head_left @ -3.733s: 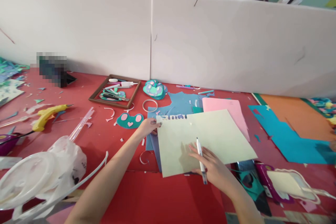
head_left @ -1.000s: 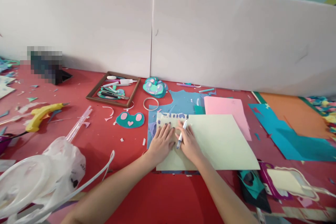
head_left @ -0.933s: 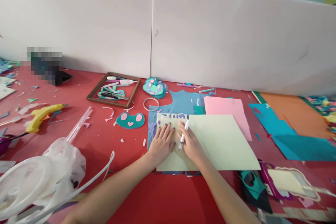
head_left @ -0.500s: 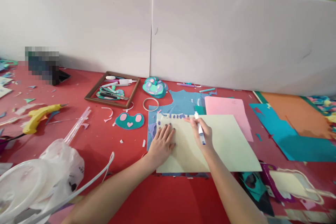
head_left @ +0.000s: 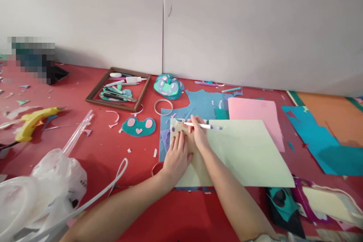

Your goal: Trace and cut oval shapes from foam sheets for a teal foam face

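A pale yellow-green sheet (head_left: 244, 151) lies on the red table over blue and pink sheets. My left hand (head_left: 177, 155) rests flat on the sheet's left part, fingers stretched out. My right hand (head_left: 198, 136) grips a white pen (head_left: 202, 125) with a blue cap end. The pen lies nearly level, its tip pointing left at the sheet's top-left corner, where small cut-out holes show. My two hands touch side by side.
A brown frame (head_left: 118, 90) holds pens and cutters at the back. A teal felt face (head_left: 138, 126), a ring (head_left: 163, 106) and a teal mask (head_left: 168, 85) lie near it. A yellow glue gun (head_left: 32, 118) and plastic bag (head_left: 56, 181) are at left. White boards (head_left: 198, 26) wall the back.
My right hand has turned the pen from upright to nearly level and moved left to the sheet's top-left corner. My left hand stays flat on the sheet. The camera tilted down.
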The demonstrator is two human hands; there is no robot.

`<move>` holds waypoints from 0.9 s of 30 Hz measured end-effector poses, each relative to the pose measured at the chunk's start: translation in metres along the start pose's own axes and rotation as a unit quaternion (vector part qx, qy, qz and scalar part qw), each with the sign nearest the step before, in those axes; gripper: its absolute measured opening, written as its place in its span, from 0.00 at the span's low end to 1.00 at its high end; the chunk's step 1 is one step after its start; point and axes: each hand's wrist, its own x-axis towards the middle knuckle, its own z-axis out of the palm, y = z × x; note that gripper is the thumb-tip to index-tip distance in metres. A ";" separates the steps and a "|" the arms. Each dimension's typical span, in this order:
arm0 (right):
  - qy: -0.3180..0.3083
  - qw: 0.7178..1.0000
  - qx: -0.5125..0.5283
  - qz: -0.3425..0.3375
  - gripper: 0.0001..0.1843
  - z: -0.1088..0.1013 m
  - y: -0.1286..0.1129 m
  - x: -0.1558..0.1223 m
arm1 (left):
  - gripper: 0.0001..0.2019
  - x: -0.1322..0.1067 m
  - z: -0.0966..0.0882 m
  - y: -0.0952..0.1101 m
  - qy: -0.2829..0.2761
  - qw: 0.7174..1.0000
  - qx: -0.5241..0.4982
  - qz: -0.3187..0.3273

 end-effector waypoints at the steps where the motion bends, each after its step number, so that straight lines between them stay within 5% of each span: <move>1: 0.011 1.000 -0.005 0.000 0.23 0.001 -0.001 -0.001 | 0.26 -0.001 -0.001 0.002 -0.004 1.000 0.003 -0.007; 5: 0.041 0.996 -0.067 -0.039 0.21 0.007 -0.006 -0.011 | 0.27 -0.003 -0.005 0.005 -0.016 0.999 -0.004 -0.033; 11: -0.067 0.991 -0.115 -0.026 0.18 0.007 -0.006 -0.014 | 0.29 -0.006 -0.012 0.007 -0.002 0.998 0.045 -0.043; 27: -0.020 0.985 -0.159 -0.061 0.22 0.005 -0.005 -0.014 | 0.29 -0.008 -0.009 0.015 0.005 0.995 0.095 -0.034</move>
